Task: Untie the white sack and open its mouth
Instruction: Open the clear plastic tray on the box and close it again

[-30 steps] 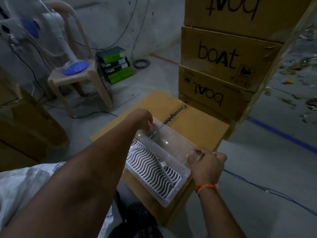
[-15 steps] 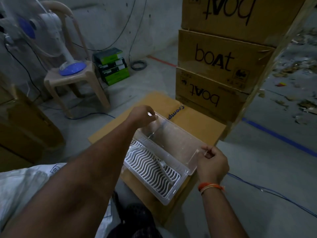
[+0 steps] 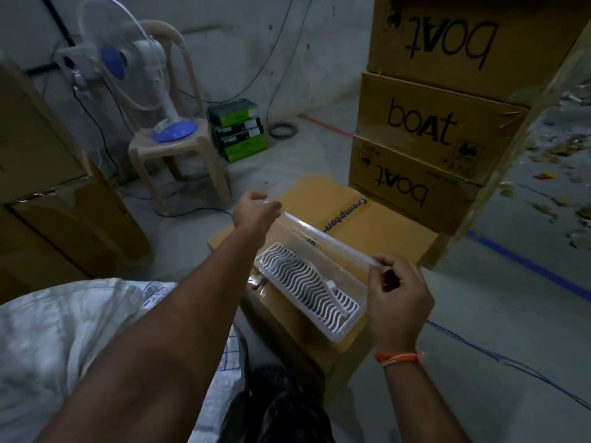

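A: Where do we see the white woven plastic sack [image 3: 64,340]?

B: At lower left, lying crumpled under the left forearm, just beside the flat brown cardboard box [image 3: 377,225] on the floor. Neither of the hands touches it, and we cannot tell from here whether its mouth is tied.

A: And what are the hands doing?

B: The left hand [image 3: 254,211] is closed on the far end of a clear plastic lid [image 3: 326,241], pinching its edge. The right hand [image 3: 395,292], with an orange thread band [image 3: 399,358] at its wrist, has fingers curled, pinching the near end of the same lid. We see the lid raised, tilted above a white plastic tray with a wavy ribbed insert [image 3: 307,282], which rests on the cardboard box.

A: What stands around it?

B: Stacked brown cartons printed "boAt" [image 3: 425,123] just behind the box, and a white and blue table fan [image 3: 128,65] on a beige plastic chair [image 3: 179,148], well apart at upper left.
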The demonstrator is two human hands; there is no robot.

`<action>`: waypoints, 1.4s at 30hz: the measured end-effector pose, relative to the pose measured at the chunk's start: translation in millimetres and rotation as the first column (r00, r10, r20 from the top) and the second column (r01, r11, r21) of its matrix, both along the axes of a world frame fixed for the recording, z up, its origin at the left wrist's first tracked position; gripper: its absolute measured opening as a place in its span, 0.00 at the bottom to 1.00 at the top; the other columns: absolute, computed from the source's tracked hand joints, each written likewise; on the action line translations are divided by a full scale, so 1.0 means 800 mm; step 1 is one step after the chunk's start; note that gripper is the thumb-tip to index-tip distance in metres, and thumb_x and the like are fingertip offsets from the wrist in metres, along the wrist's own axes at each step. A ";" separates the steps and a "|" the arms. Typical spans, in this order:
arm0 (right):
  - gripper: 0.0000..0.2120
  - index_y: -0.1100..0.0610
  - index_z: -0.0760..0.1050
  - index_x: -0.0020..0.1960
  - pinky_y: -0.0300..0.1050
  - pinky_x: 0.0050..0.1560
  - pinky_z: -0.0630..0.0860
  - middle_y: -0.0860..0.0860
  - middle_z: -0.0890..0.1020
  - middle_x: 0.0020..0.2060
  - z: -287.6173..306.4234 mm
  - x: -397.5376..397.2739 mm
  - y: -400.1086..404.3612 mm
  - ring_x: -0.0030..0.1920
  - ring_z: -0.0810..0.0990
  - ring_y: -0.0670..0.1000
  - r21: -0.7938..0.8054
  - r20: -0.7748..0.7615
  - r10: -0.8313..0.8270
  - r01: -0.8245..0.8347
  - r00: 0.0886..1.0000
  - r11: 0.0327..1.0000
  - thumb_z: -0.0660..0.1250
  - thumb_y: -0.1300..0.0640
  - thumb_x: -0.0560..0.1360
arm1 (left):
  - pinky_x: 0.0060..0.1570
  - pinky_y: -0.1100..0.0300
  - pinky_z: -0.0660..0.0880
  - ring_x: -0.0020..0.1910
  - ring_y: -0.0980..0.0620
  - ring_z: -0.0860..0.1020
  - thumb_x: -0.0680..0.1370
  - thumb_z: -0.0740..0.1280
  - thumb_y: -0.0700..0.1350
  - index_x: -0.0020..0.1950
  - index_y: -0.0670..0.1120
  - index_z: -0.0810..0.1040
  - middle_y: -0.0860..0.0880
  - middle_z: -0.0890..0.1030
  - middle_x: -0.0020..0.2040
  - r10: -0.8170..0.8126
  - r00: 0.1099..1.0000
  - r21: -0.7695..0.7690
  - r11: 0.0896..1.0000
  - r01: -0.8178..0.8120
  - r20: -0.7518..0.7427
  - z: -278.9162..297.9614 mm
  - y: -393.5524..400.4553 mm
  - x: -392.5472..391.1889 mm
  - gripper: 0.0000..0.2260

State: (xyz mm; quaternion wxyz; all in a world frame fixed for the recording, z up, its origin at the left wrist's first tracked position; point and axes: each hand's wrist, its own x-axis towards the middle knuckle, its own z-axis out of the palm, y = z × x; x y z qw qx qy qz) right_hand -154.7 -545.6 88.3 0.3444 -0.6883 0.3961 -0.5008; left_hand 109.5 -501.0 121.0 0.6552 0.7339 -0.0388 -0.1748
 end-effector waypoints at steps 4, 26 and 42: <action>0.09 0.61 0.86 0.52 0.21 0.48 0.74 0.54 0.83 0.50 0.013 -0.018 0.042 0.45 0.81 0.43 0.040 0.045 0.066 -0.068 0.997 0.997 0.73 0.67 0.74 | 0.55 0.45 0.85 0.52 0.37 0.85 0.59 0.75 0.39 0.44 0.49 0.81 0.34 0.85 0.54 0.086 0.996 0.014 0.996 -0.086 -0.029 -0.019 0.040 0.012 0.16; 0.09 0.49 0.86 0.49 0.37 0.39 0.78 0.53 0.85 0.45 -0.041 -0.031 0.118 0.39 0.83 0.47 0.478 0.012 0.066 -0.064 0.998 0.876 0.79 0.58 0.71 | 0.50 0.68 0.75 0.59 0.48 0.81 0.80 0.72 0.43 0.71 0.46 0.79 0.45 0.81 0.68 -0.104 0.953 0.334 0.943 0.002 0.286 -0.041 0.117 -0.026 0.18; 0.12 0.46 0.84 0.45 0.35 0.40 0.78 0.53 0.84 0.45 -0.060 -0.025 0.113 0.39 0.83 0.46 0.511 0.073 0.032 -0.065 0.997 0.857 0.79 0.62 0.70 | 0.54 0.59 0.77 0.60 0.46 0.82 0.80 0.72 0.39 0.69 0.44 0.80 0.42 0.82 0.67 -0.089 0.965 0.294 0.956 0.013 0.247 -0.063 0.109 -0.022 0.17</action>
